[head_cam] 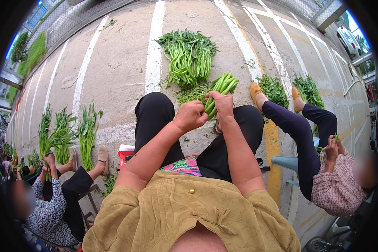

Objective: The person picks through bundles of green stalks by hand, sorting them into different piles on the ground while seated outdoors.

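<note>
My right hand point(222, 104) is closed around a bundle of green leafy-vegetable stems point(224, 84), which slants up and to the right between my knees. Close to the bundle's lower end is my left hand point(190, 116), its fingers curled; whether it pinches a stem cannot be told. Beyond my hands a large pile of long-stemmed leafy greens point(189, 60) lies on the pavement, leaves pointing away from me. Loose leaf trimmings point(192, 94) are heaped on the ground between that pile and my hands.
At the left a seated person point(48, 201) holds greens, with more bunches point(86, 141) on the ground. On the right another seated person point(337, 182) holds a few stems, near a blue plastic stool point(286, 164) and piles of greens point(274, 89). A red packet point(123, 155) is beside my left thigh.
</note>
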Tool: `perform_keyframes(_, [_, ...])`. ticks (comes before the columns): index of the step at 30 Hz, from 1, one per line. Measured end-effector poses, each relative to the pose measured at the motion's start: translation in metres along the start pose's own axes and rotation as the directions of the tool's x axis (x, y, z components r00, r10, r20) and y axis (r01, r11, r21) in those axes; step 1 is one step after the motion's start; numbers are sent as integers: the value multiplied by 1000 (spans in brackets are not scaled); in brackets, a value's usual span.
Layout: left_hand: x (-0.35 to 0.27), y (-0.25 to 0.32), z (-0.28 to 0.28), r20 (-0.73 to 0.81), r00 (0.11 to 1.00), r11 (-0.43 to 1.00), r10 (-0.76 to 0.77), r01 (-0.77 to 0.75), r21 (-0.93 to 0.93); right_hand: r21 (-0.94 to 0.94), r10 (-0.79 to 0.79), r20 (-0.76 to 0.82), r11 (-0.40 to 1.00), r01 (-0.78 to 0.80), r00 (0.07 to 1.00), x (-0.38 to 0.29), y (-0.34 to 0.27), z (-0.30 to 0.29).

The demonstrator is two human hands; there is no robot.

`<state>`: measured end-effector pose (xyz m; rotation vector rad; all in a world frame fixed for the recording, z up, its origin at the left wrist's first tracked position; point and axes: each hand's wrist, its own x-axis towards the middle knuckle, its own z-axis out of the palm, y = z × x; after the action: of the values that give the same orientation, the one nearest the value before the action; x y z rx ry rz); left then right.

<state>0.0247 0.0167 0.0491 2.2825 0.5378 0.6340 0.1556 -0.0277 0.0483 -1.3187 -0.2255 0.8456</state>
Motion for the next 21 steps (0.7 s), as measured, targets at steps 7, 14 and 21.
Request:
perform_keyframes(7, [3,5,2,-167,986,997,-27,15,-72,152,91,-58,985,-81,994,4,-2,-2])
perform_keyframes(14, [5,1,10,-291,941,956,-174,91,-279,180,44,-86,983,-28,995,5,0,-4])
perform_keyframes(21, [8,-19,9,-144,778,532,-612,270,-802,332,129,-227,942,-48,965,19,-13,-22])
